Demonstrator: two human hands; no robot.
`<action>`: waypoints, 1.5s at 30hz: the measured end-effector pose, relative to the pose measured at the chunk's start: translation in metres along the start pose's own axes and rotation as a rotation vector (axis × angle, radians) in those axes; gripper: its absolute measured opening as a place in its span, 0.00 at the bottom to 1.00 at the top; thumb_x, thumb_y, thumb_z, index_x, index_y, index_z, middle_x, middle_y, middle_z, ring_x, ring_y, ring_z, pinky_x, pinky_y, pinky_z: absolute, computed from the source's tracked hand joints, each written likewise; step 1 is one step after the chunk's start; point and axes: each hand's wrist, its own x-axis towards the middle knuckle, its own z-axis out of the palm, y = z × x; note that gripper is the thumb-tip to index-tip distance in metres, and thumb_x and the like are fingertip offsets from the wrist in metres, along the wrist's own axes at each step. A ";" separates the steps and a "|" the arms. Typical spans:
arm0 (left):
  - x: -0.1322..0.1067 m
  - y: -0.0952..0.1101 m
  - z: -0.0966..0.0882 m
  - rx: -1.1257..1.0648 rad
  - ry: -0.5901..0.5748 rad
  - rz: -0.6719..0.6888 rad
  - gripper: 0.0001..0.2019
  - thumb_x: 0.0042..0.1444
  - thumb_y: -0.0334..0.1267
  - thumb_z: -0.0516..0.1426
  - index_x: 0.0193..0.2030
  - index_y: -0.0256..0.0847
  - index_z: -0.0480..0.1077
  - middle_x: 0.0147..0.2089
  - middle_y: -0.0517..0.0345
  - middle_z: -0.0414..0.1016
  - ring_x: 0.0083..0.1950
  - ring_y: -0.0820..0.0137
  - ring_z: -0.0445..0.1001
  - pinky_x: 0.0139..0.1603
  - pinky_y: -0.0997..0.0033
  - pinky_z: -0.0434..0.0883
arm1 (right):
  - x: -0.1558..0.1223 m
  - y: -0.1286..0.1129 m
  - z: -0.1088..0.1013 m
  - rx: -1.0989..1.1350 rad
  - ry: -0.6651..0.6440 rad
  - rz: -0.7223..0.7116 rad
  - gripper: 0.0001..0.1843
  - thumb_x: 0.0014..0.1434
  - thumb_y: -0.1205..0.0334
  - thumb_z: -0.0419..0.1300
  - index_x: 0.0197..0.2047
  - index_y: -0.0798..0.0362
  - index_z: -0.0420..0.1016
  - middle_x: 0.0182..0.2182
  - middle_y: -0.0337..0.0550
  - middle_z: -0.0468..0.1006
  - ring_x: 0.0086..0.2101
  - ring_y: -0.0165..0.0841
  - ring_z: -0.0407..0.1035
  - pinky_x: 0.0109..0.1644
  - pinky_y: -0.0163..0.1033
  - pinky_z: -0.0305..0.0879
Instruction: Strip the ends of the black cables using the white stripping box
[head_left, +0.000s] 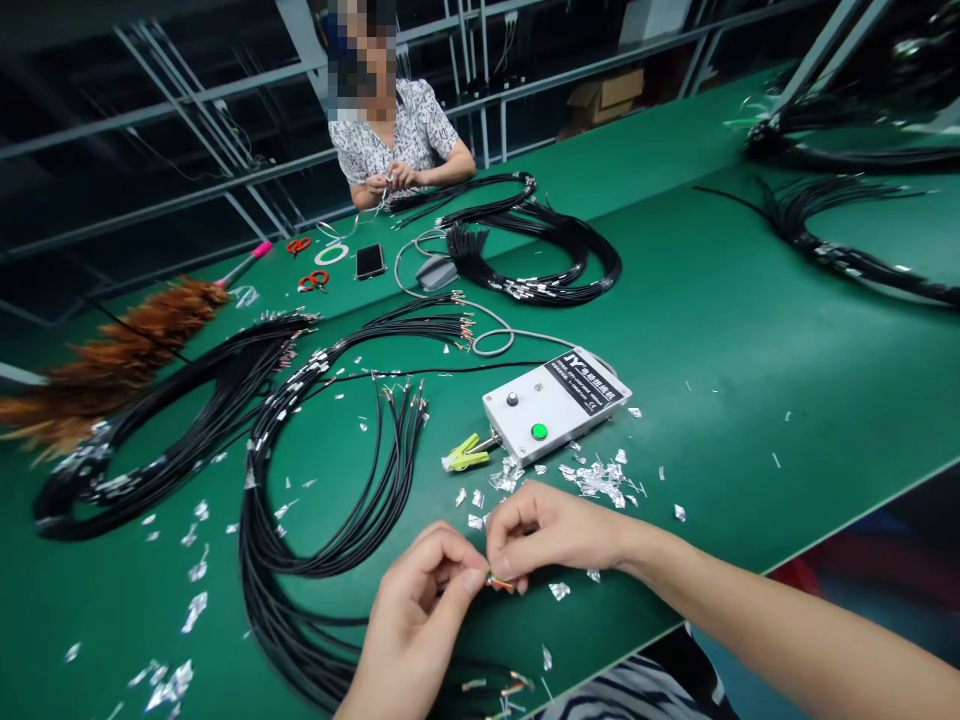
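Near the table's front edge, my left hand (427, 610) pinches a cable end between thumb and forefinger. My right hand (544, 530) is closed on the same end, its fingertips touching the thin coloured wires (499, 582) that stick out. A bundle of black cables (259, 540) curves round on the left and runs down beneath my left hand, with more stripped ends (517, 685) showing below. Just beyond my hands stands a white control box (559, 400) with a green button and a yellow-green clip (466, 455) at its side.
Scraps of silver foil (600, 480) litter the green table (697, 400). More cable coils (555, 260) lie farther back and at the right. Orange scissors (313, 281), a phone (370, 262), a tape roll (331, 254) and a feather duster (135, 340) are at the left. A co-worker (397, 140) sits opposite, hands together.
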 end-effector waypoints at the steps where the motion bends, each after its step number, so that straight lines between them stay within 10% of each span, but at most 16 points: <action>1: 0.000 0.000 0.000 -0.066 -0.006 -0.051 0.12 0.56 0.45 0.61 0.29 0.38 0.73 0.29 0.58 0.69 0.26 0.73 0.66 0.25 0.77 0.62 | 0.002 0.003 0.002 0.072 -0.013 0.018 0.09 0.45 0.58 0.67 0.24 0.55 0.77 0.22 0.35 0.75 0.23 0.25 0.66 0.30 0.33 0.62; 6: 0.001 -0.008 0.001 -0.315 0.098 -0.228 0.15 0.53 0.49 0.63 0.33 0.39 0.70 0.27 0.64 0.65 0.21 0.82 0.53 0.20 0.82 0.51 | 0.007 0.024 0.026 0.385 0.183 0.009 0.15 0.45 0.54 0.69 0.23 0.57 0.74 0.20 0.33 0.71 0.20 0.20 0.60 0.26 0.30 0.53; 13: 0.002 -0.009 0.003 -0.311 0.044 -0.155 0.16 0.50 0.41 0.67 0.45 0.42 0.74 0.35 0.58 0.70 0.37 0.70 0.72 0.38 0.75 0.71 | 0.007 0.026 0.043 0.556 0.224 0.041 0.15 0.45 0.55 0.70 0.28 0.58 0.75 0.21 0.33 0.67 0.20 0.20 0.54 0.25 0.30 0.44; 22: 0.006 -0.009 0.009 -0.092 0.146 0.119 0.03 0.53 0.35 0.63 0.29 0.41 0.76 0.34 0.58 0.66 0.35 0.71 0.70 0.35 0.76 0.70 | 0.007 0.022 0.041 0.417 0.280 0.020 0.11 0.45 0.58 0.65 0.24 0.57 0.70 0.19 0.31 0.63 0.20 0.20 0.51 0.26 0.32 0.42; 34: 0.000 -0.017 0.013 -0.164 0.297 -0.119 0.16 0.57 0.50 0.60 0.43 0.40 0.69 0.22 0.65 0.66 0.24 0.75 0.64 0.26 0.78 0.62 | 0.009 0.018 0.036 0.020 0.349 -0.132 0.18 0.51 0.46 0.62 0.26 0.53 0.66 0.19 0.31 0.65 0.20 0.24 0.56 0.27 0.33 0.51; 45: 0.002 -0.015 0.009 -0.298 0.300 -0.145 0.17 0.50 0.51 0.65 0.32 0.36 0.73 0.20 0.65 0.64 0.21 0.80 0.58 0.22 0.79 0.56 | 0.013 0.021 0.025 0.115 0.202 -0.110 0.24 0.48 0.40 0.65 0.26 0.55 0.69 0.18 0.30 0.68 0.19 0.23 0.61 0.29 0.33 0.54</action>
